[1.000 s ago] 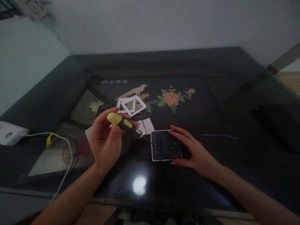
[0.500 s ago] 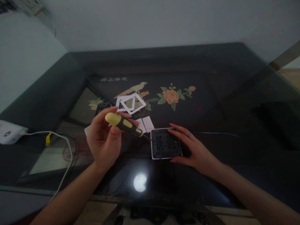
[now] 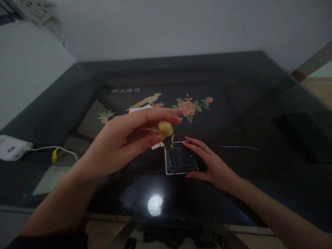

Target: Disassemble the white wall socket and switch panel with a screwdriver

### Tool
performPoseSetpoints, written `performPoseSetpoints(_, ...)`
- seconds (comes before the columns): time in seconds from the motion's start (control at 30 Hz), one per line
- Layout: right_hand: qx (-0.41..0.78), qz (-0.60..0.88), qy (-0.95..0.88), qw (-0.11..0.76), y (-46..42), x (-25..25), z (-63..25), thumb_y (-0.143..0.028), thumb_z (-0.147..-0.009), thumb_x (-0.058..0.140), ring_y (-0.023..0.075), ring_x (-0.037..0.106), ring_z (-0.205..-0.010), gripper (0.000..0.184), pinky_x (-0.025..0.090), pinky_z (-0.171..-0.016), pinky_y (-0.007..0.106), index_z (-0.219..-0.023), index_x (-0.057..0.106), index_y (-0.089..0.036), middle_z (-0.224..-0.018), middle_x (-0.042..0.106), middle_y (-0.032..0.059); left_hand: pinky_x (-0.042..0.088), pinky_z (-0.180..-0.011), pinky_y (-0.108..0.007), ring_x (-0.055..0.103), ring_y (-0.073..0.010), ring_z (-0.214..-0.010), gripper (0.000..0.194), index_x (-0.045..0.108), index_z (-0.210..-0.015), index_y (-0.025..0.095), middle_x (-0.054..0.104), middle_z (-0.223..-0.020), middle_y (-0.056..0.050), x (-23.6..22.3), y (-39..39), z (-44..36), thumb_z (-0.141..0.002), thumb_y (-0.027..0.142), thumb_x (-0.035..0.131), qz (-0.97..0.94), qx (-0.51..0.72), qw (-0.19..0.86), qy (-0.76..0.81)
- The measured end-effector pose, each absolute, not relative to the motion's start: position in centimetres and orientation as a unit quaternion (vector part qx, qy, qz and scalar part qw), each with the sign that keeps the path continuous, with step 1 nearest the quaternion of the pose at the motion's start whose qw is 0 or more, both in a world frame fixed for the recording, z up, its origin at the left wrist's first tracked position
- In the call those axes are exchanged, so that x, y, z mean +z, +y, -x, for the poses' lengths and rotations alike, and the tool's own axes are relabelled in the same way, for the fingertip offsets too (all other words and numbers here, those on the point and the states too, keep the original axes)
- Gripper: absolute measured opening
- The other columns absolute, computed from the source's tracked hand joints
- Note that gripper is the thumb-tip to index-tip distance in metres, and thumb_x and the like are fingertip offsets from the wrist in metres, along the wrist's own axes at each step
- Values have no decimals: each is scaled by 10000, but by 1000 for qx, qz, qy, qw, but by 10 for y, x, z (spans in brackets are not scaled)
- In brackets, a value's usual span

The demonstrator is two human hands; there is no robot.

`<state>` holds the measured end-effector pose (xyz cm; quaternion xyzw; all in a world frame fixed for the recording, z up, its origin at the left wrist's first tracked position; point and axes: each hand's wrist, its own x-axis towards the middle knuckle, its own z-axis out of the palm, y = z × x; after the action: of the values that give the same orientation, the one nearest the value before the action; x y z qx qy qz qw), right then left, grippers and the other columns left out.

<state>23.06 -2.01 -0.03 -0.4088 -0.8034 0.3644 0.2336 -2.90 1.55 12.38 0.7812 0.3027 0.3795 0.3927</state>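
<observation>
A square switch module (image 3: 181, 162), black inside a white rim, lies on the dark glass table (image 3: 259, 180). My right hand (image 3: 210, 162) rests flat against its right edge, fingers stretched out, a ring on one finger. My left hand (image 3: 124, 138) pinches the top of a yellow and black screwdriver (image 3: 166, 134), which stands nearly upright with its tip down at the module's upper left corner. My left arm hides most of the white parts behind it; only a white corner (image 3: 138, 109) shows.
A white box (image 3: 11, 148) with a white cable (image 3: 59, 149) and a yellow tag (image 3: 54, 155) sits at the far left. The tabletop has a bird and flower painting (image 3: 189, 108). A lamp reflection (image 3: 155, 204) glints near the front edge. A wall runs behind.
My left hand has moved right and forward, swinging the screwdriver from a slant to nearly upright over the module's upper left corner. The right hand has stayed against the module.
</observation>
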Motion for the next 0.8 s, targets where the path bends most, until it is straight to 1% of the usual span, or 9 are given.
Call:
performPoseSetpoints(0.07, 365, 410, -804, 228, -20, -1, -231, -392, -802, 742, 306, 371, -1432, 773, 339, -1159, 559, -1470, 365, -293, -1568, 327, 136, 632, -875, -390, 701, -289, -1097, 280, 746, -1097, 194, 751, -1094, -92, 125, 18, 29, -821, 149, 732, -757, 393, 422, 308)
performPoseSetpoints(0.13, 363, 412, -805, 225, -20, -2, -232, -400, -797, 746, 302, 375, -1429, 777, 347, -1158, 548, -1466, 370, -279, -1567, 326, 138, 636, -844, -358, 745, -256, -963, 264, 753, -1066, 194, 764, -1020, -81, 122, 18, 29, -806, 150, 758, -743, 419, 422, 309)
performPoseSetpoints(0.3, 345, 406, -811, 242, -20, -9, -233, -390, -805, 743, 270, 397, -1416, 772, 378, -1147, 511, -1466, 354, -301, -1556, 341, 114, 582, -716, -259, 699, -161, -827, 207, 722, -1044, 241, 722, -923, -22, 113, 19, 28, -861, 145, 714, -851, 417, 223, 229)
performPoseSetpoints(0.43, 336, 402, -816, 244, -21, -9, -234, -392, -808, 741, 259, 401, -1413, 774, 391, -1140, 502, -1465, 339, -324, -1551, 343, 104, 516, -585, -265, 614, -150, -685, 173, 718, -967, 261, 631, -762, -3, 108, 21, 25, -816, 323, 777, -862, 433, 114, 236)
performPoseSetpoints(0.5, 333, 402, -818, 243, -21, -8, -234, -393, -808, 741, 253, 405, -1409, 773, 389, -1142, 498, -1463, 336, -330, -1548, 347, 99, 544, -665, -281, 634, -166, -769, 207, 715, -1020, 236, 658, -844, -28, 111, 20, 25, -850, 352, 739, -860, 432, 105, 251)
performPoseSetpoints(0.57, 329, 404, -819, 239, -21, -7, -234, -395, -805, 743, 250, 403, -1409, 778, 385, -1146, 497, -1462, 332, -333, -1546, 348, 96, 566, -845, -318, 655, -206, -1022, 287, 658, -1205, 219, 687, -1115, -75, 117, 17, 28, -927, 290, 638, -869, 385, 149, 272)
performPoseSetpoints(0.63, 328, 407, -819, 236, -21, -7, -234, -396, -802, 745, 249, 401, -1410, 782, 386, -1145, 497, -1462, 330, -335, -1549, 343, 94, 548, -972, -343, 605, -218, -1219, 431, 515, -1396, 224, 625, -1338, -83, 124, 16, 32, -967, 185, 531, -879, 320, 221, 276)
performPoseSetpoints(0.7, 328, 408, -819, 235, -21, -7, -234, -397, -800, 747, 249, 401, -1409, 785, 389, -1143, 495, -1461, 330, -338, -1550, 342, 92, 558, -976, -320, 636, -191, -1195, 511, 443, -1453, 236, 646, -1331, -64, 126, 16, 35, -961, 112, 505, -882, 289, 262, 262)
performPoseSetpoints(0.8, 329, 407, -820, 234, -21, -6, -234, -402, -801, 745, 249, 399, -1410, 787, 385, -1145, 496, -1464, 326, -340, -1549, 343, 91, 599, -850, -269, 715, -161, -970, 401, 598, -1291, 240, 738, -1108, -31, 118, 20, 32, -903, 162, 662, -876, 351, 223, 243)
